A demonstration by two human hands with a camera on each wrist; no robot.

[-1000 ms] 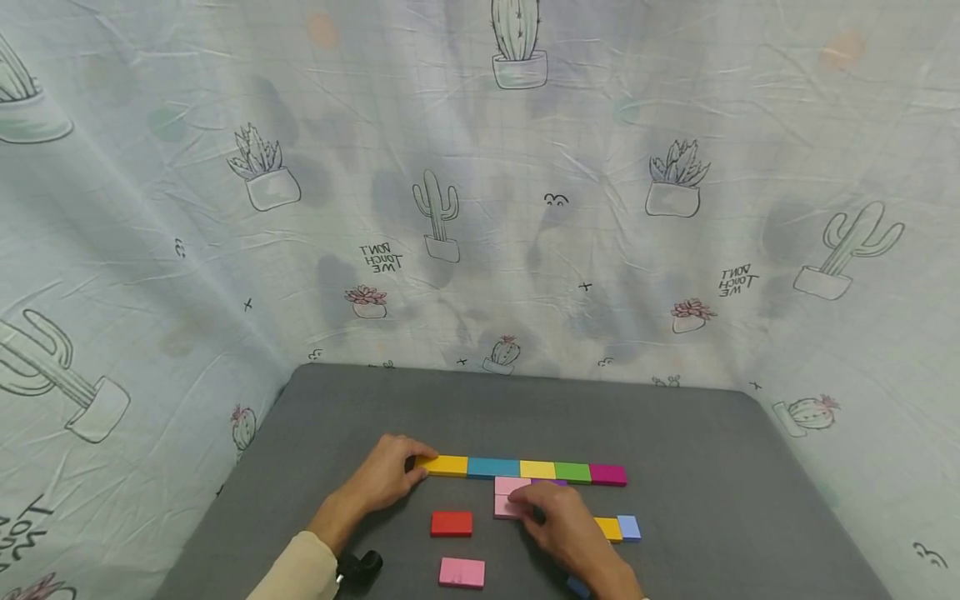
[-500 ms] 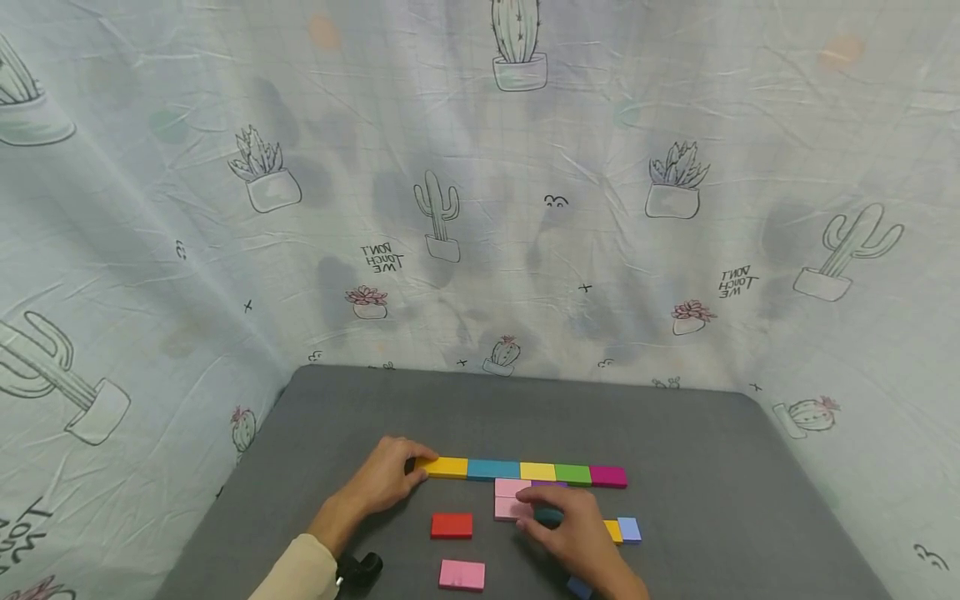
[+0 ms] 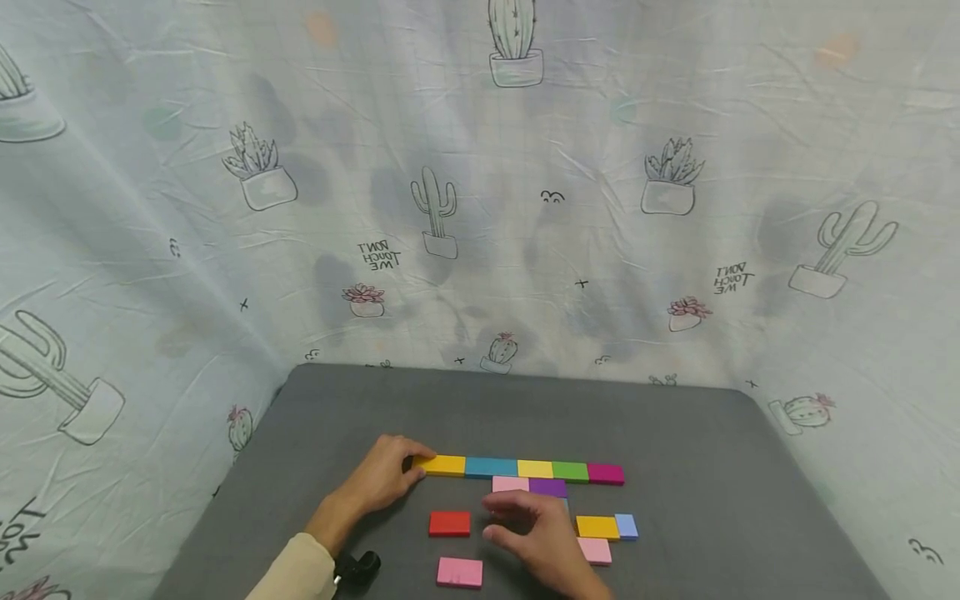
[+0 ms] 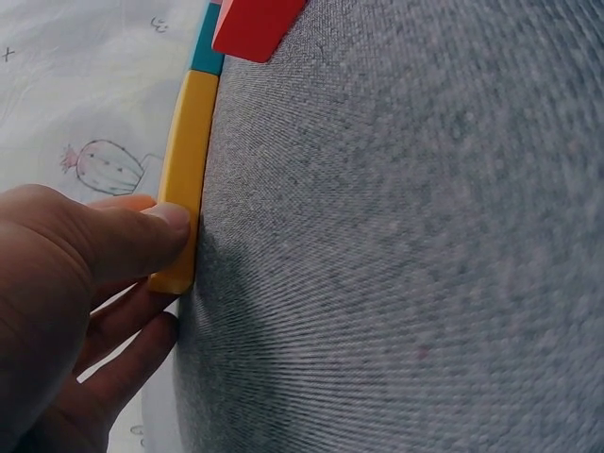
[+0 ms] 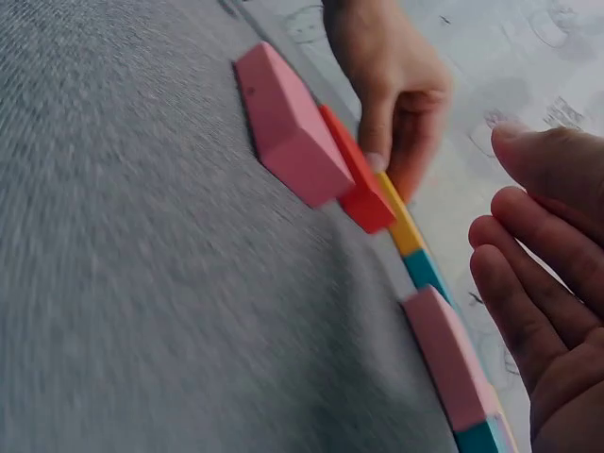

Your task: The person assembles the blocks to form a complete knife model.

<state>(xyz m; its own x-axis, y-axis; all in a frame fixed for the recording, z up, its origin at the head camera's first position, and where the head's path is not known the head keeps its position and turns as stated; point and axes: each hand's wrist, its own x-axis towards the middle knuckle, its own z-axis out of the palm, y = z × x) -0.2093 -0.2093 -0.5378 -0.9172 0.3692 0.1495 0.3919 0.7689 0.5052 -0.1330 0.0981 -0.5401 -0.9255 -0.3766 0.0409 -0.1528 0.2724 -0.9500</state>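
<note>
At nine o'clock from the right hand: red block, just beside the thumb, long axis nine-to-three. Right's nearer, empty, thumb and fingers wide apart. Left hand pinches yellow bar at its nine-o'clock end.

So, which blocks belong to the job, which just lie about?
Likely job:
orange end block, in left grip
row blocks: blue, yellow, green, magenta
adjoining pink, purple

Likely lying about:
red block
front pink block
rightmost orange, light-blue, rightmost pink
</note>
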